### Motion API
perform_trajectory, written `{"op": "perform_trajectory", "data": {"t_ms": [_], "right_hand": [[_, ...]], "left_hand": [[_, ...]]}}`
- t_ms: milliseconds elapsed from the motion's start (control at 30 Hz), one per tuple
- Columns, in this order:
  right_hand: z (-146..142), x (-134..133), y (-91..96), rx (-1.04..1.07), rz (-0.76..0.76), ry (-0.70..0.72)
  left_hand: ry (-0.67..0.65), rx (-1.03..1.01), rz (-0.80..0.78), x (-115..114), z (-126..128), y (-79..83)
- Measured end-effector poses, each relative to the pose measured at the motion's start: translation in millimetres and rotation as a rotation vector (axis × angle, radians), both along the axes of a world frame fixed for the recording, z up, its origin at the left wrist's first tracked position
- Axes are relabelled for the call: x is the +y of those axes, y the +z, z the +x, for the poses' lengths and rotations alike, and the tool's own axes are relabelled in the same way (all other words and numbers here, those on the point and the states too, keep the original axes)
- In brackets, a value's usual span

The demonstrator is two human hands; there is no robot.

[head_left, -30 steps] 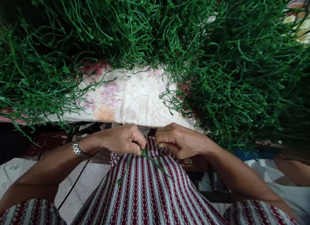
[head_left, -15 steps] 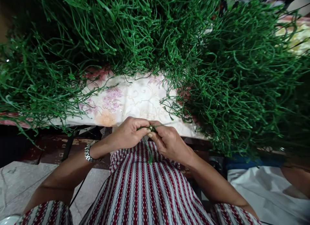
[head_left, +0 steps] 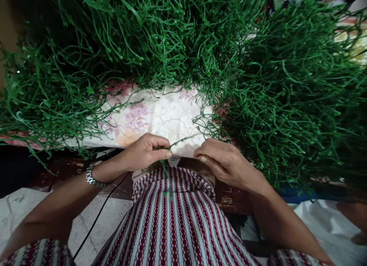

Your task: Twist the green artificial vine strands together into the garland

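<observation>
"Pinching what, near the middle of the frame?"

"Pinching a thin green stem [head_left: 180,141], just below centre, slanting up to the right above the near edge of the tabletop [head_left: 174,122]."

"Gripped how?"

"Caught between thumb and curled forefinger of the left hand [head_left: 149,152], slightly left of centre. Trailing beneath, blurred green ends [head_left: 164,178] as well, hanging in front of a striped garment [head_left: 169,227]."

"And over to the right?"

"Near the stem's far tip, but apart from the left hand, bent inward at the right hand [head_left: 222,161], with thumb and fingers drawn together. Can't tell whether pinching anything there; hidden at the fingertips."

"Anything worn?"

"Wearing a metal watch [head_left: 93,175] on the left wrist, towards the lower left."

"And farther out?"

"Heaped with tangled green stems [head_left: 160,36] across the top of the frame, down the left side and thickly over the right. Covered, between the piles, with a pale cloth printed in pink, purple and orange flowers."

"Below that?"

"Running down the lower left, in front of a light floor [head_left: 23,210], a black cord [head_left: 99,222]. Crumpled at lower right, white fabric [head_left: 318,224], just beside another person's bare skin [head_left: 354,212], too dark to make out."
</observation>
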State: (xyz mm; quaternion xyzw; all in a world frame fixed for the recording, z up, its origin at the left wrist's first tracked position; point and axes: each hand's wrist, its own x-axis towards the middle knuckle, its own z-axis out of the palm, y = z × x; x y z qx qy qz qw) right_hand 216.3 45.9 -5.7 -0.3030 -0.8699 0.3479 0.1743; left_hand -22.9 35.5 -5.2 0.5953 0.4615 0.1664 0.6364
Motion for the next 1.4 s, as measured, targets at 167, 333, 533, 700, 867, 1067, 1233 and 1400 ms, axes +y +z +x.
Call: {"op": "perform_trajectory", "data": {"t_ms": [167, 333, 533, 700, 867, 1067, 1233, 1400], "right_hand": [[-31.5, -1.4, -14.3, 0.365, -0.397, -0.297], [-50.2, -6.9, -30.8, 0.420, -0.624, -0.281], [-52.8, -15.2, -37.7, 0.577, -0.750, -0.284], [-55.5, -17.6, -35.0, 0.682, -0.863, -0.392], [-59.5, -19.1, -39.8, 0.798, -1.027, -0.445], [-58.2, -19.1, -34.1, 0.569, -0.570, -0.423], [-53.4, -14.7, -27.6, 0.310, 0.071, -0.414], [-51.7, -10.0, -28.2, 0.264, 0.179, -0.350]], "left_hand": [[0.296, -0.142, -0.017, 7.3, 19.2, -7.3], [0.422, -0.185, 0.107, 5.1, 31.0, -13.0], [0.507, -0.284, -0.007, 2.7, 33.4, -12.7], [0.585, -0.361, 0.028, 1.4, 33.6, -11.5], [0.595, -0.455, -0.029, 1.2, 36.3, -9.3], [0.616, -0.414, -0.006, 1.7, 34.8, -11.1], [0.649, -0.395, -0.017, 1.2, 34.0, -14.2], [0.718, -0.568, -0.001, 1.1, 41.2, -15.7]]}}
